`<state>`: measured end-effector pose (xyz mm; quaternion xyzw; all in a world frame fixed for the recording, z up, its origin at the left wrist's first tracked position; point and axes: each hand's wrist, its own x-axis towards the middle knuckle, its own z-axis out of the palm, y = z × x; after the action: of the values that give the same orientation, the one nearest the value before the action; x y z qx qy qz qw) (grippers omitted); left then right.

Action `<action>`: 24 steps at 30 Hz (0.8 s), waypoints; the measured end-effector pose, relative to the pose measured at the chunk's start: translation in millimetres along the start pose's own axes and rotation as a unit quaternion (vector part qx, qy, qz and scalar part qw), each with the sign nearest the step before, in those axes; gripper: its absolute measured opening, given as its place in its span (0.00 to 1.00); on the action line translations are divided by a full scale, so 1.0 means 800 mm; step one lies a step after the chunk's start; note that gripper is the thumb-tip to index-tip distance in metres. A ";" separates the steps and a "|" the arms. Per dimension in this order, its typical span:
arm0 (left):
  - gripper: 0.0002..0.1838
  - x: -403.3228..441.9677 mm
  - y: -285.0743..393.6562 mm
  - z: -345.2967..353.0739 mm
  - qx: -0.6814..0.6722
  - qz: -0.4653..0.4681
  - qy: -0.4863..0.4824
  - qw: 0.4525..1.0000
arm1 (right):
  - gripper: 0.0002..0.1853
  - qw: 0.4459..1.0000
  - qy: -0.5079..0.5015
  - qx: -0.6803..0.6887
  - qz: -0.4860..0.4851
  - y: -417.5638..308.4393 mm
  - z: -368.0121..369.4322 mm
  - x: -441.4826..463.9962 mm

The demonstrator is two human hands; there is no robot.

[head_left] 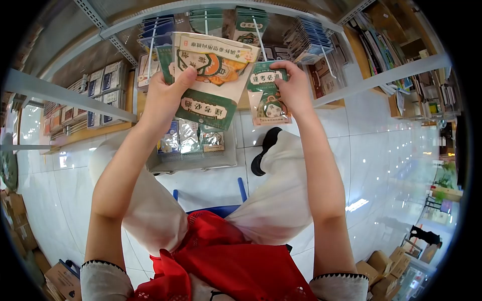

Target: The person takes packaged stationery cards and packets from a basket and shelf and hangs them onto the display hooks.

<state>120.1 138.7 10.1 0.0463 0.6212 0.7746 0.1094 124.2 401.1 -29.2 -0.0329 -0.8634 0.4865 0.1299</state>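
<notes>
My left hand (173,93) is closed on several green and cream packets (216,75) in clear plastic, fanned out, with the thumb on top. To their right, my right hand (291,88) pinches one smaller green packet (269,95) by its top right part, and it hangs upright. The two hands are apart, though the packets come close to each other. Behind them, green packets (251,25) hang from metal hooks on the rack. Below the left-hand packets, a grey bin (201,163) on the floor holds more wrapped packets (190,136).
Blue packets (309,40) hang at the right of the rack. Boxed goods (105,85) line the left shelf, and books (374,45) stand at the upper right. A white shelf rail (386,78) crosses near my right hand. Cardboard boxes (386,268) and a distant person (425,235) are lower right.
</notes>
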 end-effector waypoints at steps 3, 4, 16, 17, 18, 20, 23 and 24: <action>0.22 0.000 -0.006 0.003 0.032 -0.003 -0.001 0.999 | 0.15 0.998 0.053 -0.033 0.026 0.021 0.008 0.006; 0.22 0.000 -0.005 0.004 0.030 -0.010 0.004 1.000 | 0.15 0.998 0.058 -0.003 0.023 0.032 0.012 0.009; 0.24 0.004 -0.001 0.005 -0.004 -0.049 0.038 0.998 | 0.13 0.979 0.039 0.089 0.178 0.047 0.008 0.006; 0.24 0.003 0.000 0.004 0.001 -0.053 0.039 0.998 | 0.12 0.978 0.041 0.108 0.175 0.043 0.010 0.007; 0.24 0.000 0.005 0.008 -0.003 -0.049 0.046 0.998 | 0.12 0.976 0.043 0.128 0.171 0.043 0.012 0.009; 0.23 -0.002 0.010 0.010 -0.017 -0.077 0.067 0.995 | 0.11 0.995 0.048 0.015 0.090 0.058 0.015 0.023; 0.22 0.001 0.009 0.004 -0.024 -0.122 0.099 0.987 | 0.11 0.998 0.068 0.001 -0.005 0.085 0.029 0.069; 0.21 0.004 0.012 0.002 -0.026 -0.150 0.101 0.983 | 0.10 0.996 0.078 0.023 -0.030 0.091 0.035 0.087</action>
<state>116.7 139.3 19.7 -0.1290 0.6084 0.7662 0.1621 44.7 429.1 -91.4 -0.0422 -0.8400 0.4977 0.2118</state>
